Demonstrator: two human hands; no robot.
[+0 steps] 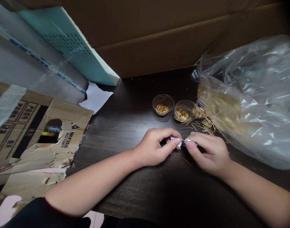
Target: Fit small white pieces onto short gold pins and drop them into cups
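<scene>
My left hand [159, 145] and my right hand [210, 153] meet over the dark table, thumbs and fingertips pinched. Between them runs a thin gold-coloured pin [182, 140], gripped from both ends. Bits of white material, paper or tape, show at the fingertips of both hands; which, I cannot tell. A single thin pin [187, 162] lies on the table just below the fingers. Beyond my hands stand two clear plastic cups, the left cup [170, 102] and the right cup [192, 106], both holding short gold pieces. Longer gold pins [208, 124] lie scattered behind my right hand.
A big clear plastic bag [256, 95] with gold-coloured contents covers the right side. Brown cardboard [159, 41] walls the back. At left are a torn carton [43, 107], a pale blue-green panel [71, 41] and a white paper scrap [96, 96].
</scene>
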